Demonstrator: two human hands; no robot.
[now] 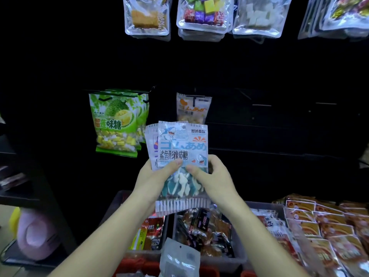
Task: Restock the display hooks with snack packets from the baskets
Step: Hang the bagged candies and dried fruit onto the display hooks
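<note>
A shark gummy packet (182,148), pale blue with blue and white sweets, is held upright in front of the dark display wall. My left hand (157,174) grips it together with a second packet (152,144) tucked behind it. My right hand (211,176) grips the front packet's right side, thumb on its face. Just above hangs one similar orange packet (192,107) on a hook. Green durian candy packets (114,120) hang on hooks to the left. Bare hooks (261,105) stick out to the right.
Below my arms stand grey baskets (223,260) filled with red and brown snack packets (207,228). Rows of orange packets (327,226) lie at the lower right. Clear sweet bags (203,15) hang along the top. A pink plush object (36,236) sits at the lower left.
</note>
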